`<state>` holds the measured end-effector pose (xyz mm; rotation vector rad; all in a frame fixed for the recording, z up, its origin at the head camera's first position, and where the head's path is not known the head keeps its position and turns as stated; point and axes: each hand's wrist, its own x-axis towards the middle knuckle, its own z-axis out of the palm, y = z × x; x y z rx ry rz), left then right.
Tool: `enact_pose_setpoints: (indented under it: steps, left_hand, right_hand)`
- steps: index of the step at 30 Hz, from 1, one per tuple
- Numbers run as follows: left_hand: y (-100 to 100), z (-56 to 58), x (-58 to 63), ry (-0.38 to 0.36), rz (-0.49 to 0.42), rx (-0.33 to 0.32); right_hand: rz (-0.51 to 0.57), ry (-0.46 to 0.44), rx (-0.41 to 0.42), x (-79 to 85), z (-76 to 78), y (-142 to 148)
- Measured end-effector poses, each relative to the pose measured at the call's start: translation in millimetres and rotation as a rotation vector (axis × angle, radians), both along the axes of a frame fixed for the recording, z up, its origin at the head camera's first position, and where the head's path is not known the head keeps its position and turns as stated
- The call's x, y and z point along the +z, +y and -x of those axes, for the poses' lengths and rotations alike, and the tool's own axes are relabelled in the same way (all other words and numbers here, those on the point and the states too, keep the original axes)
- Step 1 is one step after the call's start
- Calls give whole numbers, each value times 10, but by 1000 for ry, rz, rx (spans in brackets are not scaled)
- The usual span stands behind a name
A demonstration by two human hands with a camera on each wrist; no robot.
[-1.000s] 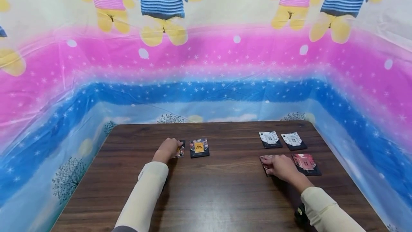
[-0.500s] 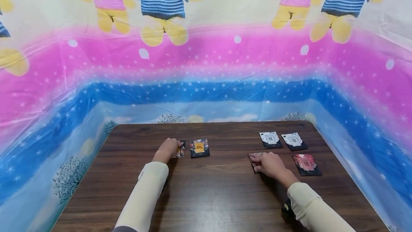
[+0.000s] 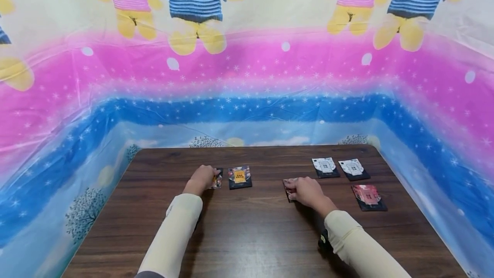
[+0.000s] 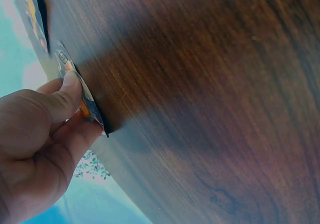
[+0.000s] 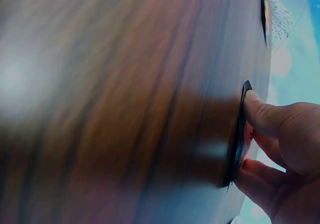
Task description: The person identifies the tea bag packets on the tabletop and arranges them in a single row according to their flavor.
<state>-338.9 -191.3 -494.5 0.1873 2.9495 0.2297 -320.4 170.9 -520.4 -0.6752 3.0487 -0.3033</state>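
Red packet (image 5: 239, 134) pinched in right hand (image 3: 306, 191) near middle of table (image 3: 247, 235); second red packet (image 3: 368, 196) farther right. Two white packets (image 3: 326, 167) behind. Left hand (image 3: 202, 178) pinches orange packet (image 3: 219, 179); second orange packet (image 3: 240, 177) beside.

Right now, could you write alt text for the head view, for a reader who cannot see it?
A person's left hand grips an orange-labelled packet and their right hand a red packet, on a brown table. A similar packet lies between them; two white packets and another red packet lie at right.
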Motion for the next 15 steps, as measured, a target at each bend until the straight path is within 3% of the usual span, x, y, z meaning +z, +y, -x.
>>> enact_pose_setpoints:
  steps: [6, 15]
  left_hand:
    - [14, -2, 14, -12, -16, 16]
    - [-12, 6, -4, 3, 14, -25]
  right_hand:
    - [8, 0, -15, 4, 79, -193]
    - [-13, -25, -42, -21, 208, -458]
